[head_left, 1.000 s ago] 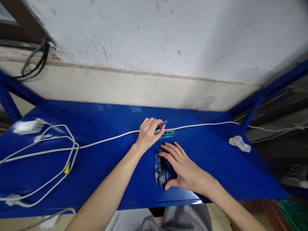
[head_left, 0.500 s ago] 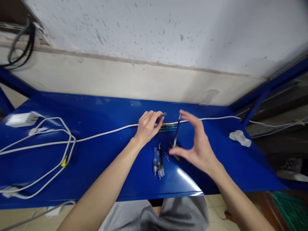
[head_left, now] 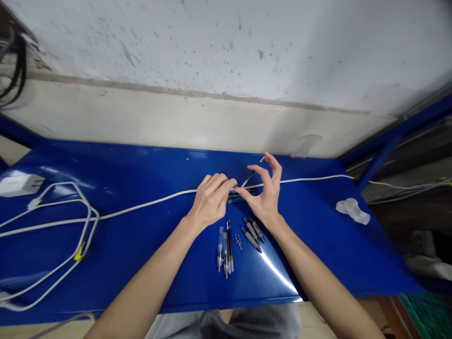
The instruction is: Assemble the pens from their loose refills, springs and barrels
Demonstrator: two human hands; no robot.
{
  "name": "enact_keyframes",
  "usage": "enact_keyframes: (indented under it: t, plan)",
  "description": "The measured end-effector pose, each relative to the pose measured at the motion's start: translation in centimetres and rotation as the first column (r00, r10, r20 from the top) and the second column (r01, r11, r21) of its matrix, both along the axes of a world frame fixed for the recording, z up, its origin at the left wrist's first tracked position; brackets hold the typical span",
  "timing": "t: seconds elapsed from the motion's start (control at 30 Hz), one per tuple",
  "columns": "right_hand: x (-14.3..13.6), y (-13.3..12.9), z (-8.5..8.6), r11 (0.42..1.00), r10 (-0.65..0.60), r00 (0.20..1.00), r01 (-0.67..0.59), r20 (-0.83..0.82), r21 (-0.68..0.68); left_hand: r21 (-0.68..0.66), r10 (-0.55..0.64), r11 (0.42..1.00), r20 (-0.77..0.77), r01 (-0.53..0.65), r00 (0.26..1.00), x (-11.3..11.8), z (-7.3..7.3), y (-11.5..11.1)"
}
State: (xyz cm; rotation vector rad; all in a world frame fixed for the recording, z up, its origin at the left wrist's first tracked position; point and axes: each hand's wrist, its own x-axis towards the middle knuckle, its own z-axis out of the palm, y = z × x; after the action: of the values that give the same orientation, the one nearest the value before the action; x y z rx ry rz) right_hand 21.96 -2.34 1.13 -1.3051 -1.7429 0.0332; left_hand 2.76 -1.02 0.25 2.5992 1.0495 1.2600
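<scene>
My right hand [head_left: 264, 193] holds a thin dark pen refill [head_left: 251, 174] between thumb and fingers, tilted up to the right. Close beside it, my left hand [head_left: 212, 197] is closed in a pinch; what it grips is mostly hidden. Under and between the hands lie several blue pen parts [head_left: 240, 197]. Nearer me are clear pen barrels [head_left: 220, 247], dark refills [head_left: 230, 242] and small metal-looking pieces [head_left: 238, 241]. Grey-gripped pen pieces [head_left: 251, 238] lie below my right hand.
A white cable [head_left: 141, 208] crosses the blue table [head_left: 141, 263] behind the parts, looping at the left near a white adapter [head_left: 21, 184]. Crumpled clear plastic [head_left: 352, 210] lies at the right. A speckled wall [head_left: 212, 113] stands behind.
My right hand has moved left toward my left hand, and the refill is tilted more. The grey-gripped pieces have come into clearer view. The camera view has shifted slightly.
</scene>
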Motion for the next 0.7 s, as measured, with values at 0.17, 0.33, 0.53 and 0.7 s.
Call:
enact_keyframes:
  t: [0.17,0.33,0.53,0.7]
  plan:
    - [0.4,0.5,0.0,1.000,-0.002,1.000,0.002,0.008,-0.009,-0.062,-0.036,0.997,-0.043,0.033,0.998,0.4,0.0,-0.2]
    - [0.5,0.4,-0.2,1.000,0.018,1.000,-0.018,0.006,-0.023,-0.105,-0.040,0.994,0.023,0.042,0.999,0.5,0.2,-0.5]
    - [0.5,0.2,-0.5,0.998,0.054,0.998,-0.054,0.032,-0.010,-0.079,-0.037,0.996,0.019,0.038,0.999,0.6,-0.1,-1.0]
    - [0.5,0.1,-0.7,1.000,0.029,0.995,-0.028,0.092,-0.010,-0.083,-0.041,0.996,0.027,0.043,0.999,0.7,-0.5,-1.1]
